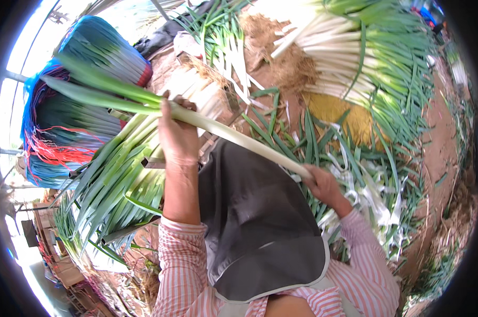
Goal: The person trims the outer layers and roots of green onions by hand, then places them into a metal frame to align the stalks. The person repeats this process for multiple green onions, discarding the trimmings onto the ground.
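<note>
One long green onion (239, 136) slants across the middle, its green leaves to the upper left and its white stalk running down to the right. My left hand (179, 126) is closed around it where the leaves meet the stalk. My right hand (324, 184) grips the lower white end; its fingers hide the tip. Left of and beneath my left arm, a pile of green onions (120, 178) lies on a metal frame (153, 163), roots towards the top. A dark cloth (258, 206) covers my front.
Bundled green onions in blue wrapping (104, 51) stand at upper left beside red twine (60, 146). A large heap of green onions (342, 55) lies at upper right, near a yellow sack (340, 117). Peeled leaves and skins (373, 190) cover the ground by my right arm.
</note>
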The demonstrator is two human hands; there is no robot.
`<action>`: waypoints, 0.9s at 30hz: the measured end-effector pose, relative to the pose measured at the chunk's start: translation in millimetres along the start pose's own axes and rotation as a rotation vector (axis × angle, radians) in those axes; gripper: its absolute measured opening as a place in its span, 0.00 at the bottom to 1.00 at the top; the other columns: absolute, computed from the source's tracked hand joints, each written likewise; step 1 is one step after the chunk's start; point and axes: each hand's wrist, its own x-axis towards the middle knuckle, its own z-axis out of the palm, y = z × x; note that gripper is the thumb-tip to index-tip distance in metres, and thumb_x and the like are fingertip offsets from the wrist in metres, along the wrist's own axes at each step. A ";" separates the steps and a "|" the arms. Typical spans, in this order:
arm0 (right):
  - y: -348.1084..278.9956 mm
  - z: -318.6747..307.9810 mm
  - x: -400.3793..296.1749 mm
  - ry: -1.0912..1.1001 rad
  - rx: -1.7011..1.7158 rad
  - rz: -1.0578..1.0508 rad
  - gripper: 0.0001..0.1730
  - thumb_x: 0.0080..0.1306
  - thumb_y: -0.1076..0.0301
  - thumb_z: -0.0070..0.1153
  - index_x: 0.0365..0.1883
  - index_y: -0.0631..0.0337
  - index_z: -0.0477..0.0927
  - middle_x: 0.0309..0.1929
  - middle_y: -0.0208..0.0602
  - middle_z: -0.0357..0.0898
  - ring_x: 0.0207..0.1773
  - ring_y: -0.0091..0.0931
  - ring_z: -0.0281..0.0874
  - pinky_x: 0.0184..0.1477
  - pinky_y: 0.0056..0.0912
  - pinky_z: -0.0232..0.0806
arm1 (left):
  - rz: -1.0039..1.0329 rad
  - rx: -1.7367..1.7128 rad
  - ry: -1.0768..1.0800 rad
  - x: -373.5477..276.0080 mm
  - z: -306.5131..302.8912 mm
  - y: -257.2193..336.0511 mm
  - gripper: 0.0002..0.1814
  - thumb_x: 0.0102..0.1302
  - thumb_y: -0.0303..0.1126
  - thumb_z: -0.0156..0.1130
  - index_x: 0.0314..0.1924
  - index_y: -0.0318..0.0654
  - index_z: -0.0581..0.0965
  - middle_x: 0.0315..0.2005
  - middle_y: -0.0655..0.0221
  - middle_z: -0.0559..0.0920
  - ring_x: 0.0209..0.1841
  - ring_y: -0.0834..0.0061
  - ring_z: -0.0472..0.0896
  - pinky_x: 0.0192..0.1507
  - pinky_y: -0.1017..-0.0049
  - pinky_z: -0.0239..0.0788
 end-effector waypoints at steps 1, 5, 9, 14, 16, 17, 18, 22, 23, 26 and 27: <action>2.5 6.4 -5.8 0.064 0.002 -0.016 0.21 0.65 0.65 0.56 0.56 0.60 0.74 0.43 0.49 0.81 0.42 0.46 0.81 0.42 0.42 0.73 | -0.018 0.055 -0.004 -3.3 9.2 -5.1 0.15 0.75 0.38 0.48 0.55 0.39 0.67 0.37 0.67 0.74 0.38 0.72 0.71 0.49 0.69 0.66; -3.2 25.5 1.7 0.179 0.037 0.055 0.22 0.64 0.67 0.57 0.57 0.60 0.73 0.44 0.49 0.81 0.42 0.45 0.81 0.43 0.41 0.73 | -0.158 0.315 -0.170 2.3 49.3 -18.8 0.22 0.73 0.33 0.48 0.65 0.40 0.60 0.51 0.60 0.74 0.55 0.68 0.70 0.60 0.64 0.60; -12.5 35.9 54.8 0.272 0.097 0.082 0.24 0.63 0.71 0.57 0.58 0.60 0.73 0.43 0.50 0.80 0.41 0.42 0.82 0.42 0.39 0.72 | -0.090 0.374 -0.365 37.2 75.3 -20.9 0.32 0.72 0.36 0.53 0.70 0.38 0.53 0.58 0.64 0.69 0.61 0.70 0.67 0.63 0.63 0.56; -16.0 51.9 202.5 0.363 0.200 0.057 0.23 0.66 0.67 0.54 0.59 0.62 0.71 0.46 0.51 0.79 0.43 0.41 0.80 0.44 0.40 0.70 | -0.030 0.484 -0.259 60.6 35.2 -21.8 0.32 0.72 0.36 0.50 0.71 0.37 0.53 0.67 0.56 0.64 0.69 0.63 0.61 0.68 0.60 0.52; -8.7 63.1 270.9 0.329 0.150 0.088 0.26 0.68 0.61 0.53 0.62 0.63 0.68 0.51 0.53 0.76 0.49 0.41 0.78 0.50 0.42 0.68 | -0.096 0.525 -0.211 60.1 14.2 -25.8 0.30 0.73 0.37 0.49 0.70 0.37 0.55 0.66 0.57 0.64 0.69 0.63 0.61 0.67 0.61 0.54; -0.4 62.2 300.6 0.318 0.085 0.101 0.29 0.69 0.57 0.52 0.64 0.64 0.66 0.56 0.56 0.73 0.53 0.42 0.76 0.55 0.43 0.66 | -0.132 0.533 -0.193 60.3 9.0 -32.2 0.28 0.73 0.37 0.50 0.69 0.38 0.57 0.65 0.59 0.65 0.68 0.63 0.63 0.66 0.62 0.55; 5.1 68.8 329.4 0.317 0.103 0.154 0.32 0.69 0.54 0.51 0.65 0.65 0.64 0.60 0.57 0.70 0.58 0.43 0.73 0.59 0.42 0.63 | -0.148 0.557 -0.166 59.0 -2.7 -35.6 0.27 0.73 0.37 0.50 0.68 0.38 0.60 0.64 0.60 0.66 0.66 0.65 0.65 0.65 0.63 0.56; 38.8 59.7 377.9 0.457 0.209 0.359 0.39 0.69 0.50 0.50 0.70 0.66 0.56 0.69 0.56 0.60 0.71 0.46 0.58 0.71 0.43 0.52 | -0.219 0.632 -0.091 57.8 -15.8 -31.6 0.16 0.73 0.34 0.50 0.58 0.40 0.71 0.56 0.68 0.74 0.58 0.73 0.71 0.59 0.69 0.62; 59.9 62.2 387.3 0.499 0.335 0.473 0.41 0.67 0.49 0.52 0.70 0.66 0.56 0.69 0.56 0.60 0.71 0.45 0.58 0.70 0.42 0.52 | -0.171 0.661 -0.108 57.6 -11.9 -27.4 0.15 0.73 0.33 0.50 0.57 0.40 0.71 0.55 0.69 0.75 0.56 0.74 0.72 0.59 0.70 0.62; 158.0 68.6 409.3 0.627 0.714 0.663 0.41 0.64 0.47 0.58 0.67 0.64 0.60 0.63 0.51 0.64 0.64 0.40 0.62 0.66 0.40 0.55 | -0.169 0.668 -0.156 63.3 -4.5 -33.4 0.15 0.73 0.35 0.51 0.55 0.39 0.72 0.51 0.68 0.77 0.55 0.75 0.74 0.58 0.71 0.63; 180.0 70.7 412.8 0.635 0.847 0.635 0.36 0.64 0.47 0.59 0.62 0.61 0.66 0.57 0.46 0.69 0.57 0.36 0.66 0.61 0.39 0.58 | -0.197 0.654 -0.189 63.2 -6.0 -37.4 0.15 0.73 0.35 0.52 0.55 0.39 0.73 0.50 0.68 0.78 0.54 0.76 0.75 0.57 0.72 0.64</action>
